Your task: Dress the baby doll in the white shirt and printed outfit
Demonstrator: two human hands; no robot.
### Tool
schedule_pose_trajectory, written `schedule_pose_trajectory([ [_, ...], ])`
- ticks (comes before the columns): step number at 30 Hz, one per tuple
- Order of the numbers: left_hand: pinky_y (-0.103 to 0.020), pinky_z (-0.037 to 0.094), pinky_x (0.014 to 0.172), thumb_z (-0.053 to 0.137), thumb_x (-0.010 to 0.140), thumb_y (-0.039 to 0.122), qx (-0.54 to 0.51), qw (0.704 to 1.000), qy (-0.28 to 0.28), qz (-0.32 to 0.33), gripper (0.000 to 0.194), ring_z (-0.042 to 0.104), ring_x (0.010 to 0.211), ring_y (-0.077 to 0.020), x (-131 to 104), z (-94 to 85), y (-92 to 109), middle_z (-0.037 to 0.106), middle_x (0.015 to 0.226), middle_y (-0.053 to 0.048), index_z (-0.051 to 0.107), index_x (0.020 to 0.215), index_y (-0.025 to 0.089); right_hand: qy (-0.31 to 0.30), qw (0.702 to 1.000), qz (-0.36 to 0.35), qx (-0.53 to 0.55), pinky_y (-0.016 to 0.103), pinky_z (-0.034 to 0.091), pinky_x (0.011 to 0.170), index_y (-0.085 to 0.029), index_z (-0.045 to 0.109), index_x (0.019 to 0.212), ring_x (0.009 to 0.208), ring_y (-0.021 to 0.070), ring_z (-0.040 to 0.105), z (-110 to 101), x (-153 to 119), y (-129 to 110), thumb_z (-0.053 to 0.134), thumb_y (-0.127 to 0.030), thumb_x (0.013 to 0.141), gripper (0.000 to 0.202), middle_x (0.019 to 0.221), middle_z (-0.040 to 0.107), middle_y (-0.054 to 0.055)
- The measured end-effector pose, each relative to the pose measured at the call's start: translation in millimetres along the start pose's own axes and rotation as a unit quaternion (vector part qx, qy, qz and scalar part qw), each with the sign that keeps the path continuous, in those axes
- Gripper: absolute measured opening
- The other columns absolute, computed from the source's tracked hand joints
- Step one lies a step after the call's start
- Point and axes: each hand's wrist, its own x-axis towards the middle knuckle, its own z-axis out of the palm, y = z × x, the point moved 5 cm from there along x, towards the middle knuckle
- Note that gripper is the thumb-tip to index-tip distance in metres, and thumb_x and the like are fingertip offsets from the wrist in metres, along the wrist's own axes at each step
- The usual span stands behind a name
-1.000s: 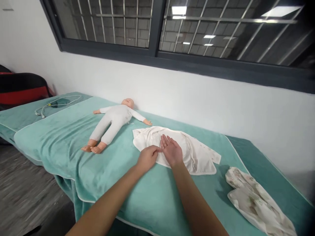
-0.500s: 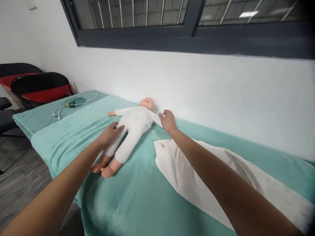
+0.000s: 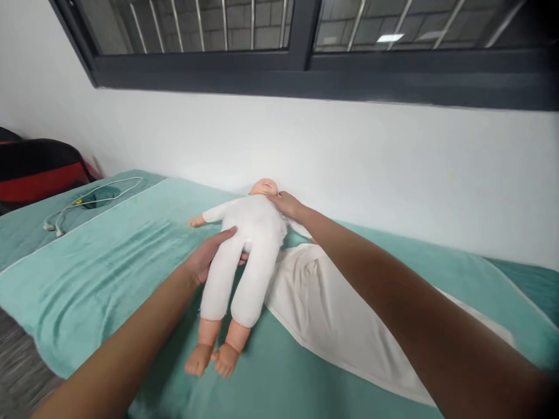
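Note:
A baby doll (image 3: 255, 224) with a white cloth body lies face up, its head toward the wall and its bare feet toward me. My left hand (image 3: 213, 250) grips it at the hip, thumb on top and fingertips showing between the legs. At the neck and shoulder, my right hand (image 3: 286, 205) holds the doll, with part of its fingers hidden behind it. A cream cloth (image 3: 340, 308) lies spread to the right of the doll, partly under my right forearm.
Green padded covers (image 3: 109, 250) lie under everything. A white cable (image 3: 100, 198) is coiled at the far left, near a black and red chair (image 3: 43, 171). Behind stands a white wall (image 3: 349, 151) below a dark window frame (image 3: 218, 73).
The doll has come toward me and to the right, closer to the cream cloth. My left hand has closed round its hip, and my right hand has moved from its arm to its neck.

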Motion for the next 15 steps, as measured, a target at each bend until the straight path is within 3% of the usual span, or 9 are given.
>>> schedule_pose_trajectory([
  [4,-0.043,0.064,0.076,0.064,0.084,0.054,-0.045,0.996,-0.067,0.036,0.054,0.075,0.08,-0.0278,-16,94.4,-17,0.077,0.1,-0.015,0.063,0.121,0.015,0.034,0.998,0.05,-0.032,0.035,0.054,0.086,-0.009,0.052,0.136,0.11,0.0291,0.067,-75,-53,38,0.053,-0.066,0.086,0.076,0.135,0.063,0.021],
  [8,-0.04,0.064,0.071,0.07,0.08,0.055,-0.086,0.988,-0.118,0.06,0.063,0.075,0.076,-0.0275,-38,181.1,-51,0.076,0.106,-0.014,0.058,0.131,0.02,0.079,0.988,0.105,-0.087,0.038,0.052,0.092,-0.008,0.045,0.143,0.117,0.0324,0.064,-142,-118,84,0.053,-0.071,0.084,0.087,0.141,0.057,0.024],
  [11,-0.039,0.064,0.066,0.071,0.08,0.057,-0.074,0.985,-0.148,0.039,0.065,0.075,0.075,-0.028,-55,221.1,-80,0.076,0.106,-0.015,0.058,0.131,0.019,0.095,0.98,0.132,-0.117,0.039,0.049,0.098,-0.009,0.042,0.146,0.125,0.0342,0.06,-169,-167,118,0.051,-0.071,0.085,0.088,0.146,0.054,0.023],
  [15,-0.04,0.063,0.07,0.069,0.082,0.059,-0.035,0.984,-0.17,0.033,0.067,0.075,0.079,-0.0275,-64,243.2,-108,0.075,0.109,-0.015,0.056,0.134,0.019,0.094,0.976,0.136,-0.141,0.035,0.049,0.097,-0.013,0.039,0.147,0.125,0.0297,0.06,-172,-209,149,0.043,-0.069,0.091,0.08,0.147,0.053,0.02],
])
